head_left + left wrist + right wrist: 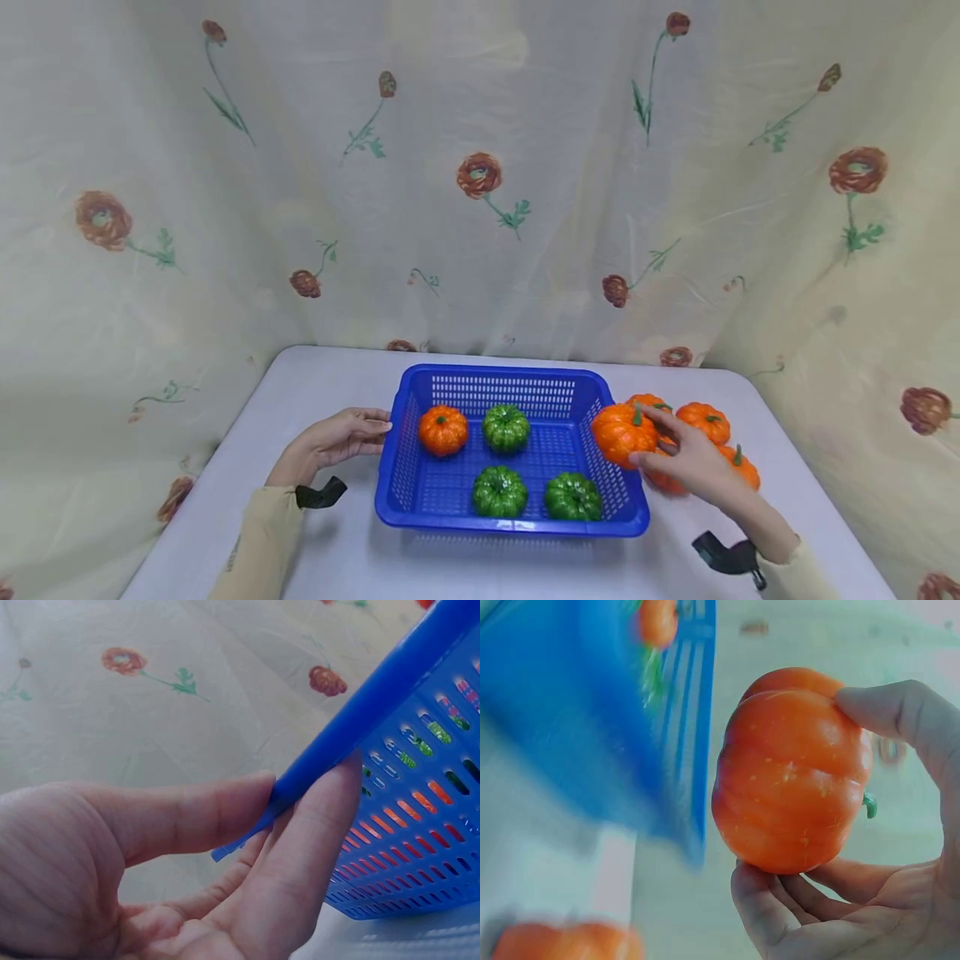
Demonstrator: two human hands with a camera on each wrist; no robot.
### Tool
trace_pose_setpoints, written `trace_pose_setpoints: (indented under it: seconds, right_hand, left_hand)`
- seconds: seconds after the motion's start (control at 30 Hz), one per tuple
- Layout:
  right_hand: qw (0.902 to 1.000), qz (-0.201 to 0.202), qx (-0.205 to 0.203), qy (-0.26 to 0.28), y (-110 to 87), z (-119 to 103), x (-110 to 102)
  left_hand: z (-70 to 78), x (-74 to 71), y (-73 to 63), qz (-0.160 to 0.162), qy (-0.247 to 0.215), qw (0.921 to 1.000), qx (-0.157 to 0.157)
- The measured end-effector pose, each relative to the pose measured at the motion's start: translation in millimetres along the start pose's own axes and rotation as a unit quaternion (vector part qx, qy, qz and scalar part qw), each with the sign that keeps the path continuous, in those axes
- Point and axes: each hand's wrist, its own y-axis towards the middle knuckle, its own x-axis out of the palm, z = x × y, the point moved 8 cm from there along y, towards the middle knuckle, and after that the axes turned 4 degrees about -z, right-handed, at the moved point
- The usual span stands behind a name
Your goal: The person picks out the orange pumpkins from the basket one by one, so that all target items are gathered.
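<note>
My left hand (348, 437) pinches the left rim of a blue plastic basket (510, 527); in the left wrist view the thumb and fingers close on that rim (330, 739). An orange pumpkin (621, 435) with a green stem is held by my right hand (693, 458), over the basket's right edge. The right wrist view shows this pumpkin (791, 780) between thumb and fingers, apart from the basket wall. Inside the basket lie one orange pumpkin (442, 430) and three green pumpkins: one at the back (506, 428), two in front (499, 492).
Several more orange pumpkins (703, 422) lie on the white table (330, 542) right of the basket, partly hidden behind my right hand. A flower-patterned curtain (480, 250) hangs behind the table and along its sides.
</note>
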Motion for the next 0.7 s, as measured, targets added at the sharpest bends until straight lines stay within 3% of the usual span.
trace_pose_setpoints:
  seconds: [0.13,0.33,0.7]
  right_hand:
    - [0.9972,0.019,0.072,-0.010,-19.1,50,-15]
    - [0.9925,0.031,0.118,-0.014,-39.0,105,-19]
    - [0.9858,0.007,0.162,-0.043,-48.9,148,-9]
  left_hand:
    - [0.8,0.7,-0.8,-0.003,-0.003,1.0000,0.003]
    - [-0.8,-0.8,0.4,0.006,-0.006,1.0000,0.000]
    - [-1.1,-1.0,-0.6,0.009,-0.011,0.9998,-0.010]
